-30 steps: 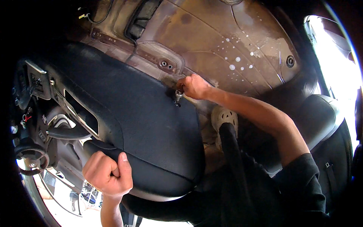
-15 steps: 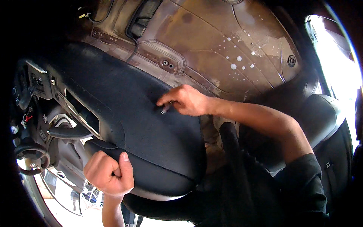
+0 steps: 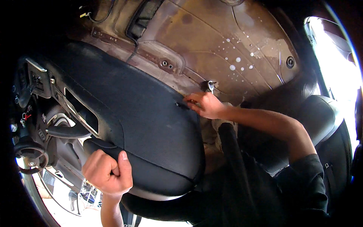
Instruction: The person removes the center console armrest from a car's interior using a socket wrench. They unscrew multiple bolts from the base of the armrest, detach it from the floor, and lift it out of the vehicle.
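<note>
My left hand (image 3: 107, 172) is a closed fist with its thumb up, beside the near left edge of a black padded console or seat panel (image 3: 147, 109); nothing shows in it. My right hand (image 3: 206, 106) is at the panel's right edge, fingers curled inward. A shiny ratchet wrench (image 3: 210, 87) sticks out past the back of that hand; its handle disappears behind the fingers. Just left of the fingertips, a small dark fitting (image 3: 177, 104) sits on the panel; I cannot tell its exact kind.
Beyond the panel spreads a stained brown car floor (image 3: 204, 41) with white spots and bolt holes (image 3: 165, 63). A steering wheel (image 3: 32, 157) is at far left. A dark seat (image 3: 321, 113) stands on the right, near a bright door opening. A dark-clothed leg (image 3: 230, 147) is below my right forearm.
My right hand has moved right, from over the panel to its edge, and the ratchet's head now shows behind it. My left fist has hardly moved.
</note>
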A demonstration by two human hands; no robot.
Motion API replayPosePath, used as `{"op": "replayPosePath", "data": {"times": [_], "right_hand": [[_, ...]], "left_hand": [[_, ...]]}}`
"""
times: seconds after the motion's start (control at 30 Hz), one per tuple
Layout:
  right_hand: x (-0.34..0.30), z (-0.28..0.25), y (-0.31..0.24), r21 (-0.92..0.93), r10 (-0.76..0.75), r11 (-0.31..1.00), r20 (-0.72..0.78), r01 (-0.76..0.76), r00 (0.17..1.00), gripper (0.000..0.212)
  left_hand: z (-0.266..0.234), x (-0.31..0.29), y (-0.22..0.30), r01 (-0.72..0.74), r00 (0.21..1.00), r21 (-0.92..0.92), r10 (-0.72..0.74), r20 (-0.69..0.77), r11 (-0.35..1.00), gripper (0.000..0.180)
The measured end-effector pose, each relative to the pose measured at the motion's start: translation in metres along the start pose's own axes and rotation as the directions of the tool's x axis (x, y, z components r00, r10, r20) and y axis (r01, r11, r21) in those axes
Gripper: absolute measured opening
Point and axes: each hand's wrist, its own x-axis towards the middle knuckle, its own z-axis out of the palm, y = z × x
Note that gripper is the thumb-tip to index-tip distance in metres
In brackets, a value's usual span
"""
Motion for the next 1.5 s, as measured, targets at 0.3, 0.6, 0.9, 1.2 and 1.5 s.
{"op": "replayPosePath", "data": {"times": [0.3, 0.6, 0.9, 1.2, 1.5], "right_hand": [[-0.005, 0.01, 0.007, -0.11, 0.367, 0.904, -0.295, -0.413, 0.882, 0.025], [-0.023, -0.037, 0.057, -0.545, 0.504, 0.613, -0.288, -0.572, 0.815, 0.025], [-0.024, -0.034, 0.031, -0.356, 0.098, 0.923, -0.145, -0.144, 0.985, 0.021], [0.03, -0.035, -0.013, 0.66, 0.295, 0.672, 0.176, -0.335, 0.939, 0.025], [0.04, -0.031, -0.039, 0.03, 0.318, 0.947, 0.061, -0.321, 0.946, 0.049]], "left_hand": [[-0.002, -0.001, 0.0, 0.006, 1.0, 0.019, -0.007, 0.021, 1.0, 0.041], [-0.003, 0.001, 0.001, 0.0, 1.0, 0.017, 0.0, 0.018, 1.0, 0.039], [0.0, -0.002, 0.0, 0.001, 1.0, -0.034, 0.0, 0.011, 0.999, 0.041], [-0.001, -0.001, -0.002, 0.005, 1.0, -0.015, -0.005, 0.017, 1.0, 0.038], [-0.003, -0.001, -0.003, -0.002, 0.999, 0.028, 0.001, 0.037, 1.0, 0.04]]}}
